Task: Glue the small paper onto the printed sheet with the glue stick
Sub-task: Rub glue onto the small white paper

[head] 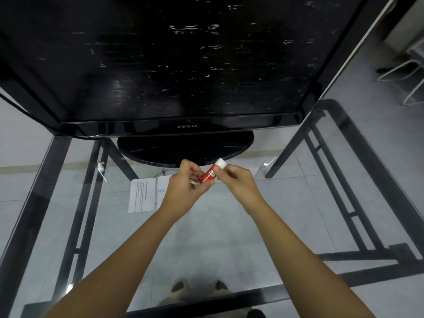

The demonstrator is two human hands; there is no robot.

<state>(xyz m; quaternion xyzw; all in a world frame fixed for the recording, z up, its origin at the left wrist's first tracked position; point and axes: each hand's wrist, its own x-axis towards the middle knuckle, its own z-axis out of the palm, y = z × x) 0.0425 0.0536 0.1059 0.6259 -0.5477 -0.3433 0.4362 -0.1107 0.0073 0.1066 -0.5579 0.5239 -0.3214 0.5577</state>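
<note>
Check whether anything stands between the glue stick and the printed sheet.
Nothing visible does. The left hand and right hand hold the glue stick above the table; the printed sheet lies flat just left of them.

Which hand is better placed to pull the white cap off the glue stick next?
Right, probably. The right hand pinches the glue stick just below its white cap, while the left hand grips the lower end of the red body and can steady it.
</note>
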